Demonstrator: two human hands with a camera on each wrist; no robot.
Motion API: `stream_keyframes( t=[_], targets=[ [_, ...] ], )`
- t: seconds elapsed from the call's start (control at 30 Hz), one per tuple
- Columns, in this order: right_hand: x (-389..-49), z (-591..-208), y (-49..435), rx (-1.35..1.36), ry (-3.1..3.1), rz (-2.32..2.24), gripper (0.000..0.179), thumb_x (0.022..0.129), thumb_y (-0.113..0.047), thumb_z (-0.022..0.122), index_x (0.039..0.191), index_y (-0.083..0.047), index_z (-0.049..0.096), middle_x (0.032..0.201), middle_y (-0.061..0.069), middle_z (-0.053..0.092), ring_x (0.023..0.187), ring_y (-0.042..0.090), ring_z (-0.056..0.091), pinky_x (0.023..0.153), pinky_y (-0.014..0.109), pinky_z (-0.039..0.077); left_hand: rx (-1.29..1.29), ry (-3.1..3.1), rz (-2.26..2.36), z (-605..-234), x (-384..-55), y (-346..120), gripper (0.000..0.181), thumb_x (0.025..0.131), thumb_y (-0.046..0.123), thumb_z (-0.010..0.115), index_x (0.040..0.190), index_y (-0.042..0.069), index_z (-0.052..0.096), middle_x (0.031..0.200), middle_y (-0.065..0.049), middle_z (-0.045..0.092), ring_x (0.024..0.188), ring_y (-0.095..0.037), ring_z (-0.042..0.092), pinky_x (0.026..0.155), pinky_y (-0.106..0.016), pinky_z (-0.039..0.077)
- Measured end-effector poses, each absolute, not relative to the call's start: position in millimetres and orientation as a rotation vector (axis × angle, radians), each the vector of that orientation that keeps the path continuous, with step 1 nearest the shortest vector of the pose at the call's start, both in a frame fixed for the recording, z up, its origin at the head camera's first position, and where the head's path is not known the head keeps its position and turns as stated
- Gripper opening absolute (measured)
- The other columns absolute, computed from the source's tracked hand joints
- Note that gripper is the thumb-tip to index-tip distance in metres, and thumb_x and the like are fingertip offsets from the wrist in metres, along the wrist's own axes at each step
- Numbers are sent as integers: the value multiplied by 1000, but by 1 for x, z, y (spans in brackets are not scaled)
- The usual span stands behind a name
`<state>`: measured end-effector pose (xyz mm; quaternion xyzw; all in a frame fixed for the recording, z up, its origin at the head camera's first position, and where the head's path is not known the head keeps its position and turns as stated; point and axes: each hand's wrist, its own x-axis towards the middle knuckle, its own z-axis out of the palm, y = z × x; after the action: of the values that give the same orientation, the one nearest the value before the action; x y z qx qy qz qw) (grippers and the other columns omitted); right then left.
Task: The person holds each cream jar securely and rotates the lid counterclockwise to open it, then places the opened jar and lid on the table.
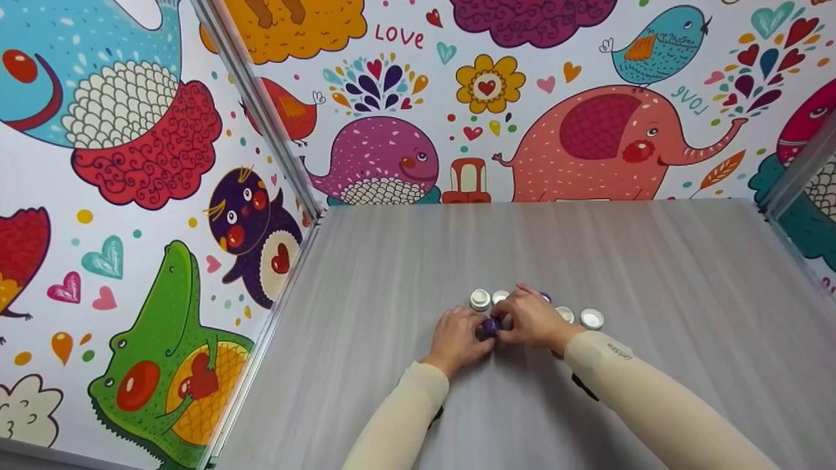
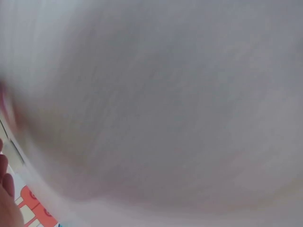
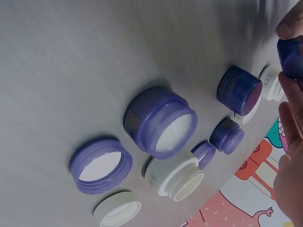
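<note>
A small purple jar (image 1: 491, 327) is between my two hands. My left hand (image 1: 457, 336) pinches it from the left, and from the right my right hand (image 1: 530, 318) grips it with thumb and fingers. In the right wrist view the held jar (image 3: 291, 59) is cut off by the edge, with fingers curled round it. Close by lies a dark purple jar (image 3: 232, 90), apparently capped. Pale, blurred surface fills most of the left wrist view, so the jar is hidden there; only some fingertips (image 2: 4, 172) show at the left edge.
Open jars stand around the hands: a large purple one (image 3: 137, 118), a white one (image 3: 161, 172) and a small purple one (image 3: 218, 135). Loose lids lie among them, purple (image 3: 83, 168) and white (image 1: 592, 327). A white jar (image 1: 480, 303) stands beyond the left hand. Patterned walls (image 1: 385, 156) border the table.
</note>
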<state>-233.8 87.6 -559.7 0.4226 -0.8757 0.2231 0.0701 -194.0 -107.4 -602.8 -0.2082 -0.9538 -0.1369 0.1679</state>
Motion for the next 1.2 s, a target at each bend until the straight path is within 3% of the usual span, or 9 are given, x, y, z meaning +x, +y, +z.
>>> stream_keyframes(
  t=[0.13,0.47,0.97,1.2],
  targets=[
    [-232,-559,87,1271,-2637,687,25,71,-22,78,91,-9,74,81,2,70,83,23,61,106,60,32,-598,-2683,-387,-603,-194,-108,31,75,44,80,91,18,77,89,7,68,84,-15,60,76,-31,47],
    [-229,-558,83,1117,-2749,640,20,89,-31,72,87,-11,74,76,-5,68,86,25,63,108,59,30,-587,-2663,-347,-605,-193,-109,31,72,42,80,91,18,76,91,8,68,84,-15,61,77,-31,48],
    [-231,-560,82,1246,-2681,732,26,73,-21,82,94,-8,73,85,-1,69,85,24,63,107,61,30,-591,-2678,-369,-606,-190,-112,30,74,43,78,90,17,76,87,7,66,81,-15,59,76,-31,46],
    [-229,-558,82,1207,-2663,740,26,76,-23,76,95,-5,72,85,1,71,87,25,63,106,61,31,-596,-2674,-347,-601,-190,-112,31,75,43,78,92,18,77,89,8,67,81,-15,58,75,-31,47]
  ],
)
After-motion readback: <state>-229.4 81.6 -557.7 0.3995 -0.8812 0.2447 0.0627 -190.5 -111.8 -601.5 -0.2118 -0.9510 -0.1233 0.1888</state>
